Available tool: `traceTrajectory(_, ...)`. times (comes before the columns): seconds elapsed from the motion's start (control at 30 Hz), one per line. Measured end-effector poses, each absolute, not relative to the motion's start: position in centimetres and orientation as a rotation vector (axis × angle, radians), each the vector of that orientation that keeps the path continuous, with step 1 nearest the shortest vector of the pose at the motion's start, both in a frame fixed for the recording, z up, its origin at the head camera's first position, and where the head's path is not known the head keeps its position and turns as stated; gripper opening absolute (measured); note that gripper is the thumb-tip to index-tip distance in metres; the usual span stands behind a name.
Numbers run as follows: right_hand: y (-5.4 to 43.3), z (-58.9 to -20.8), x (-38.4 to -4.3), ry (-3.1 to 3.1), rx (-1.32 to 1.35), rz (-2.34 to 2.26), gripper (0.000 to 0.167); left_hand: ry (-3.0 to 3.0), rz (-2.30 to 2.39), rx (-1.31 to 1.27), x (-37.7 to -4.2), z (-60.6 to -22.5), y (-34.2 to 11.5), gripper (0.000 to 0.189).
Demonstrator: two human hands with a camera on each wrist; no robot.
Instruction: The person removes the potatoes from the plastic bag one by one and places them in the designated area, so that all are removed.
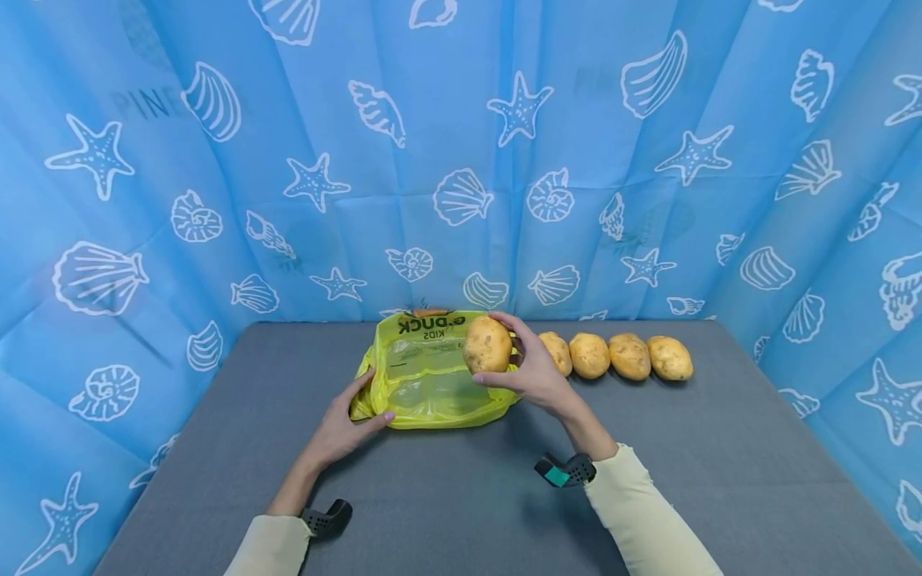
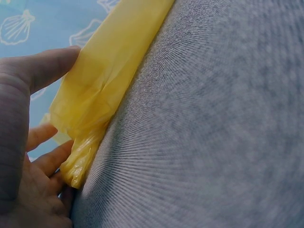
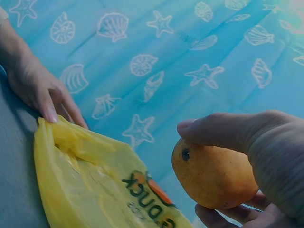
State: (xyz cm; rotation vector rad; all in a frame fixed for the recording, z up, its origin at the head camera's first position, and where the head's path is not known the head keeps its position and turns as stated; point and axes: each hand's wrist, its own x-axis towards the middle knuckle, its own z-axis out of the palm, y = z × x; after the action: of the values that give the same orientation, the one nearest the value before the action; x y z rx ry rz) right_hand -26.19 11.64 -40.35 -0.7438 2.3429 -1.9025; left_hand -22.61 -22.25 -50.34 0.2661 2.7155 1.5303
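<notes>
A yellow plastic bag (image 1: 432, 422) with dark lettering lies on the grey table, its mouth turned toward me. My left hand (image 1: 344, 424) holds the bag's left end, thumb at the front edge and fingers round the side; the left wrist view shows the thumb and fingers against the yellow plastic (image 2: 107, 71). My right hand (image 1: 536, 370) grips a potato (image 1: 487, 346) between thumb and fingers, above the bag's right side. In the right wrist view this potato (image 3: 213, 175) has a dark spot near the thumb. Whether anything lies inside the bag I cannot tell.
Several potatoes (image 1: 589, 356) stand in a row to the right of the bag, the nearest partly hidden by my right hand. The grey table (image 1: 461, 496) ends at a blue curtain (image 1: 403, 240) with white shells and starfish, which encloses the back and sides.
</notes>
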Motion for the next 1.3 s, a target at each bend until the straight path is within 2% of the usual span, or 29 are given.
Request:
traceTrajectory(0.87,27.9,-39.8,-25.4,2.670,-0.493,-1.752,0.090,2.711,1.529,0.261,-22.7,-50.5,-22.3,0.089)
traceTrajectory(1.3,35.4,-40.1,-26.3,2.774,-0.235,-1.543,0.096,2.719,1.525,0.251,-22.6,-50.4,-22.1,0.089)
